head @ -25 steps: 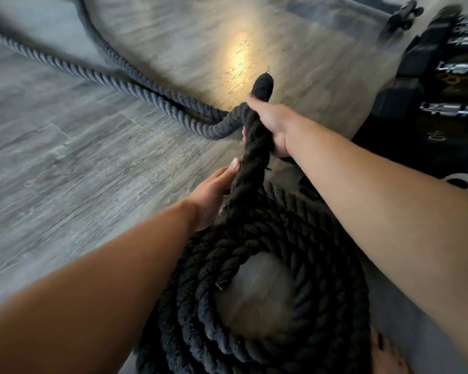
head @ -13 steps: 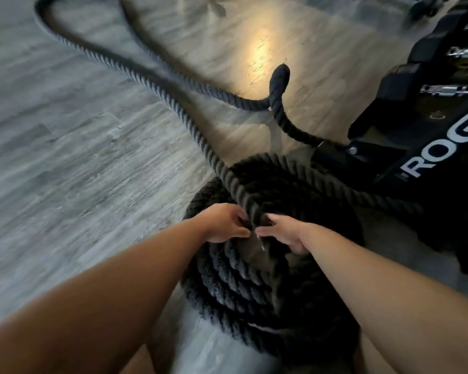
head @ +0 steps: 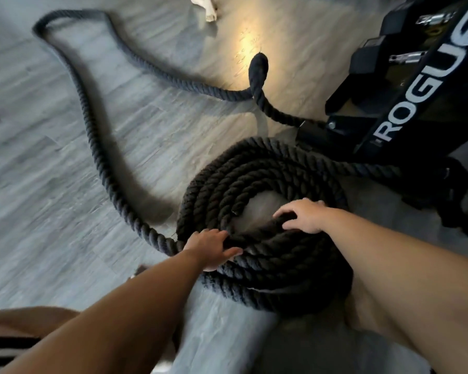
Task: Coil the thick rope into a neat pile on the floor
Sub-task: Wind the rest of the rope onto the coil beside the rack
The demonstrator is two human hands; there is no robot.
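Observation:
A thick black rope lies partly wound into a round coil point(head: 254, 171) on the grey wood floor point(head: 52, 184). My left hand point(head: 210, 249) rests on the coil's near-left edge with its fingers stretched over the top strand. Over at the coil's inner rim, my right hand point(head: 304, 214) curls its fingers round the top strand. The loose rope tail point(head: 92, 136) leaves the coil beside my left hand, runs far left, loops back and reaches a capped rope end point(head: 258, 64) that sticks up from the floor.
A black rack point(head: 416, 98) marked ROGUE holds dumbbells point(head: 405, 56) at the right, close behind the coil. Black straps point(head: 459, 201) lie at its foot. A white object point(head: 207, 9) sits at the top edge.
Both hands came down from holding the rope up in the air and now sit on the coil. A further turn of rope lies on the pile, and the view has pulled back.

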